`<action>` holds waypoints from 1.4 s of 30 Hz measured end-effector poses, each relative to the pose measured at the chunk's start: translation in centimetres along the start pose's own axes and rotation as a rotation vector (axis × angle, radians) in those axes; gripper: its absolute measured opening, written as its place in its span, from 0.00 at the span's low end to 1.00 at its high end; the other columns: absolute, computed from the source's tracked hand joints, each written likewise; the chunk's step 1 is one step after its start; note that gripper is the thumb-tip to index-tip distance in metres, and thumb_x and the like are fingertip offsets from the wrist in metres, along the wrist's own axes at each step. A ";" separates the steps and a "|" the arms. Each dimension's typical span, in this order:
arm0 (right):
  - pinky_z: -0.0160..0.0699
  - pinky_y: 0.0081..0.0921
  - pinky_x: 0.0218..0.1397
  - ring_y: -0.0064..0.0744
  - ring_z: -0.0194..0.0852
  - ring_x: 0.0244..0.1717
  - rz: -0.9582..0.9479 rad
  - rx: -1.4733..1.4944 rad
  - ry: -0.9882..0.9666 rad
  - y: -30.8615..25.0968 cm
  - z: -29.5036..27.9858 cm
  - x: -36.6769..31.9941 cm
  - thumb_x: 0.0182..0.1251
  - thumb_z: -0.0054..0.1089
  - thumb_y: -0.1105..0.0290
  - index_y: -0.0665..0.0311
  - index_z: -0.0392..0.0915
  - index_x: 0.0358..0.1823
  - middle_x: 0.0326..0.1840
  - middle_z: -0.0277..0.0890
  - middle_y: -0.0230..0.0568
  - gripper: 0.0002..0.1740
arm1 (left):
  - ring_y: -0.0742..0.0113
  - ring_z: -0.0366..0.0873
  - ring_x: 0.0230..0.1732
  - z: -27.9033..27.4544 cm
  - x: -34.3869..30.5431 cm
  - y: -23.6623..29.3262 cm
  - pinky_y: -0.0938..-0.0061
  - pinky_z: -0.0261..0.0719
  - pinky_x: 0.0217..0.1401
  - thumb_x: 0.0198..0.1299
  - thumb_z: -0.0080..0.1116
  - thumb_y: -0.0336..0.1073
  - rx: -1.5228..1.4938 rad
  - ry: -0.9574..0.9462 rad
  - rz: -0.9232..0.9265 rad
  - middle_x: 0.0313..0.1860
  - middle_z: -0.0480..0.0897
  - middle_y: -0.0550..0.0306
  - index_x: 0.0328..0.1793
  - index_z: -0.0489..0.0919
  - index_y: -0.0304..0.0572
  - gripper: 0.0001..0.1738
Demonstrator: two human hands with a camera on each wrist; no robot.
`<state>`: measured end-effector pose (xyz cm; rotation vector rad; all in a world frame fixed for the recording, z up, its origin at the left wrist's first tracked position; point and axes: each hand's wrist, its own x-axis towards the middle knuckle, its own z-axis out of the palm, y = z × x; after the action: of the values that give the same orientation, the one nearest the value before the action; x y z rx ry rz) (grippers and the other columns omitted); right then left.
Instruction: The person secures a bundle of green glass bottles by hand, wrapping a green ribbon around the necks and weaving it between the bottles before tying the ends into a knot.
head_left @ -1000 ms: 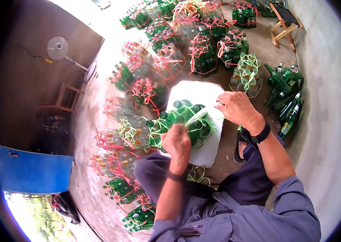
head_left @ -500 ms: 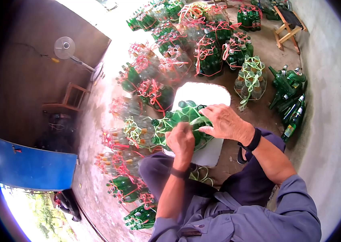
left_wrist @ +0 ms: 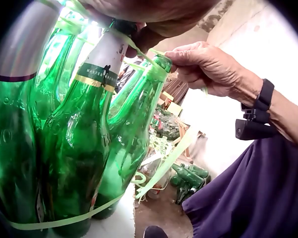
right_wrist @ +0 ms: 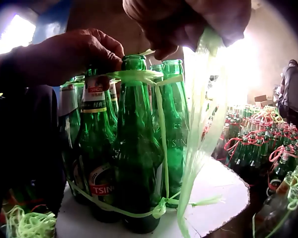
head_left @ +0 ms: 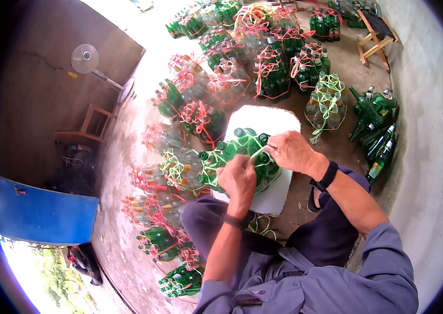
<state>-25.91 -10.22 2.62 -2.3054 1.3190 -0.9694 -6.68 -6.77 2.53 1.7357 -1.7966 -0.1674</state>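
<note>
Green bottles (head_left: 242, 144) stand in a cluster on a white board (head_left: 279, 118), bound low down by a pale green band (right_wrist: 124, 212) and laced round their necks. My left hand (head_left: 238, 180) curls over the near necks, pinching the green strip there. At the right edge of the cluster my right hand (head_left: 296, 152) pinches the strip beside a bottle mouth. In the right wrist view a wide loose length of strip (right_wrist: 201, 134) hangs from the right hand (right_wrist: 188, 22). The left fingertips are partly hidden behind the bottle necks.
Tied bottle bundles (head_left: 271, 73) crowd the floor ahead and left. A bundle with green ties (head_left: 326, 107) stands ahead to the right, near loose bottles (head_left: 381, 136) by the wall. A folding stool (head_left: 376, 39) is farther off. In the right wrist view a person (right_wrist: 293, 94) stands behind.
My right hand has moved left, from beyond the board's edge to the bottle necks, and its fingers have drawn together. The wide strip stretched between the hands earlier is now short between them.
</note>
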 end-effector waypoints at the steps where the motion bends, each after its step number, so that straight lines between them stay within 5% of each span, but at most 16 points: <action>1: 0.82 0.48 0.40 0.57 0.84 0.33 0.022 -0.012 0.001 0.4 0.1 0.0 0.67 0.65 0.66 0.66 0.79 0.26 0.24 0.79 0.52 0.13 | 0.55 0.79 0.33 -0.1 0.0 0.1 0.64 0.68 0.47 0.57 0.72 0.44 -0.001 0.000 -0.003 0.29 0.86 0.58 0.35 0.86 0.51 0.08; 9: 0.80 0.51 0.41 0.63 0.81 0.34 0.172 0.045 -0.032 1.8 0.3 -0.5 0.66 0.66 0.66 0.68 0.81 0.24 0.27 0.80 0.58 0.15 | 0.64 0.80 0.33 0.3 0.0 0.2 0.64 0.63 0.44 0.55 0.75 0.42 0.081 0.033 0.167 0.24 0.81 0.67 0.32 0.81 0.54 0.11; 18: 0.77 0.51 0.39 0.66 0.78 0.32 0.339 0.223 -0.109 3.1 2.0 -0.6 0.67 0.64 0.66 0.70 0.81 0.25 0.29 0.77 0.63 0.15 | 0.65 0.80 0.33 -0.2 -0.1 0.1 0.66 0.63 0.43 0.54 0.76 0.41 0.060 0.036 0.211 0.25 0.81 0.68 0.35 0.81 0.52 0.12; 21: 0.75 0.48 0.36 0.59 0.75 0.25 0.364 0.243 -0.165 3.9 2.9 -0.8 0.66 0.63 0.64 0.70 0.82 0.25 0.25 0.76 0.63 0.16 | 0.57 0.79 0.40 -1.3 -0.2 0.6 0.61 0.67 0.48 0.59 0.71 0.39 0.042 -0.093 0.172 0.33 0.82 0.60 0.39 0.80 0.49 0.10; 23: 0.61 0.33 0.24 0.22 0.51 0.18 0.458 0.504 -0.142 3.9 3.3 -1.2 0.66 0.64 0.68 0.72 0.75 0.20 0.13 0.52 0.43 0.18 | 0.55 0.80 0.42 -1.7 -0.2 0.7 0.60 0.70 0.49 0.58 0.71 0.36 0.033 -0.027 0.236 0.35 0.83 0.57 0.40 0.81 0.46 0.10; 27: 0.56 0.31 0.23 0.18 0.50 0.19 0.447 0.448 -0.099 3.8 3.5 -1.4 0.67 0.64 0.67 0.70 0.74 0.18 0.14 0.50 0.32 0.20 | 0.48 0.81 0.48 -2.6 0.6 1.0 0.57 0.78 0.54 0.58 0.69 0.30 -0.035 -0.022 0.305 0.41 0.85 0.49 0.44 0.83 0.39 0.09; 29: 0.74 0.39 0.33 0.42 0.69 0.21 0.531 0.501 -0.162 4.2 4.0 -1.6 0.62 0.62 0.59 0.69 0.81 0.23 0.19 0.73 0.55 0.19 | 0.47 0.82 0.47 -2.5 1.2 0.8 0.58 0.78 0.54 0.59 0.66 0.28 -0.058 -0.094 0.331 0.42 0.86 0.48 0.46 0.84 0.40 0.08; 36: 0.77 0.41 0.39 0.50 0.73 0.24 0.514 0.368 -0.165 4.5 3.8 -1.5 0.61 0.61 0.61 0.68 0.81 0.24 0.22 0.76 0.55 0.16 | 0.50 0.83 0.45 -2.0 1.9 0.5 0.59 0.77 0.54 0.63 0.59 0.25 -0.030 -0.278 0.334 0.40 0.88 0.51 0.47 0.84 0.40 0.08; 42: 0.81 0.45 0.44 0.60 0.80 0.31 0.471 0.335 -0.163 4.9 4.2 -1.0 0.59 0.59 0.63 0.66 0.83 0.25 0.26 0.80 0.56 0.13 | 0.52 0.81 0.42 -0.9 1.7 0.1 0.59 0.72 0.50 0.54 0.54 0.22 -0.009 -0.289 0.399 0.46 0.91 0.57 0.64 0.77 0.47 0.28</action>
<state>-26.45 -12.23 -3.60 -1.6812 1.4137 -0.7561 -6.15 -8.08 3.90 1.3633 -2.3077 -0.2679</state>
